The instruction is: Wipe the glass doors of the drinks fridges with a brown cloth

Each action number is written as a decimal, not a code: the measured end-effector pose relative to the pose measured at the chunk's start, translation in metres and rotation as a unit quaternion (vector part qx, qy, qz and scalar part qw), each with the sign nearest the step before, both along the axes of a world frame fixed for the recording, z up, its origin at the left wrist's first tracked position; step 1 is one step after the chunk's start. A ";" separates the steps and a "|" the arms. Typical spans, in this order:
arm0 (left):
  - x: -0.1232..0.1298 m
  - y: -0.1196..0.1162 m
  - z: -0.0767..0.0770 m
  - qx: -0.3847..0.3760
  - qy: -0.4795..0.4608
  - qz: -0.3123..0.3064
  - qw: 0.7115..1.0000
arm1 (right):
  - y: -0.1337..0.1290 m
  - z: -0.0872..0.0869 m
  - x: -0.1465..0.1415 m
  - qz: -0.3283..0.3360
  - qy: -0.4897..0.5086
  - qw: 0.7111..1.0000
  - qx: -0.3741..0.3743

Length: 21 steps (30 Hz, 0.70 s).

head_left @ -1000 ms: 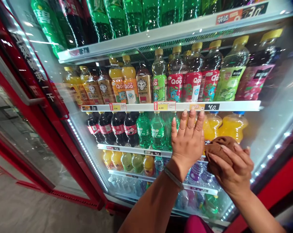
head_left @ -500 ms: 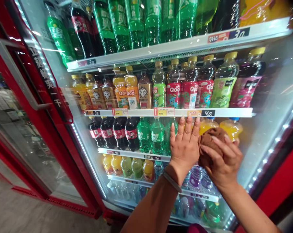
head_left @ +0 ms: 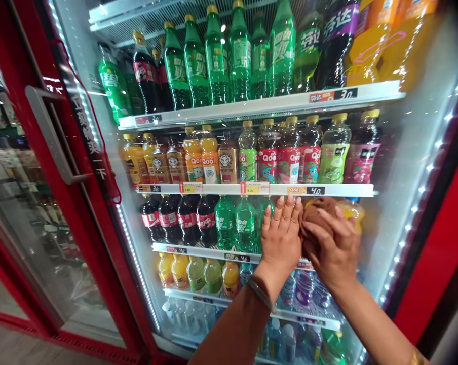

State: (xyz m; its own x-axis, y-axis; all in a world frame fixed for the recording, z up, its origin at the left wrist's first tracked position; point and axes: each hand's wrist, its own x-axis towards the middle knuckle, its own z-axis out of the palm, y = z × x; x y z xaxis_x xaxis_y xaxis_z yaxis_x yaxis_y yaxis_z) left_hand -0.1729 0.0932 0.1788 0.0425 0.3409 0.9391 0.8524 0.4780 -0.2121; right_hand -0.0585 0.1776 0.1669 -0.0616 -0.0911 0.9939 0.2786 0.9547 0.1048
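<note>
Cloth (head_left: 315, 209), brown and bunched, is sitting before the bottles (head_left: 245, 223), the right hand (head_left: 337, 248) gripping it; the left hand (head_left: 282, 235) is lying flat, holding nothing. Steady, even pressure would probably be serving best.

cloth (head_left: 317, 209): in right hand (head_left: 336, 248); left hand (head_left: 281, 237): left of cloth; bottles (head_left: 245, 225): behind hands, on shelves (head_left: 221, 189)
</note>
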 end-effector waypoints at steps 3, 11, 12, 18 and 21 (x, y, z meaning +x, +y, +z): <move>-0.010 -0.012 0.001 -0.030 0.020 -0.004 0.999 | 0.008 -0.032 0.016 0.007 -0.058 0.998 0.026; -0.038 -0.036 -0.002 0.001 -0.014 0.030 0.999 | 0.017 0.009 0.013 0.003 0.065 0.997 -0.047; -0.039 -0.036 -0.003 0.002 -0.011 0.032 0.999 | 0.009 0.019 0.002 0.006 0.086 0.994 -0.060; -0.043 -0.032 -0.008 0.021 0.008 0.027 0.999 | -0.031 -0.005 -0.037 0.044 -0.010 0.999 0.014; -0.043 -0.033 -0.008 0.021 0.013 0.021 0.999 | -0.027 -0.047 -0.023 0.065 -0.061 0.995 0.035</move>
State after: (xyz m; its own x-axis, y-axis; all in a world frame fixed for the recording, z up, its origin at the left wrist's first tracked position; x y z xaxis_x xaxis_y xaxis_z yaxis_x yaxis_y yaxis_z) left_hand -0.2160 0.0601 0.1706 0.0535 0.3038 0.9512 0.8260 0.5218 -0.2131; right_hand -0.0816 0.1508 0.1197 -0.1648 -0.1743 0.9708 0.1349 0.9710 0.1972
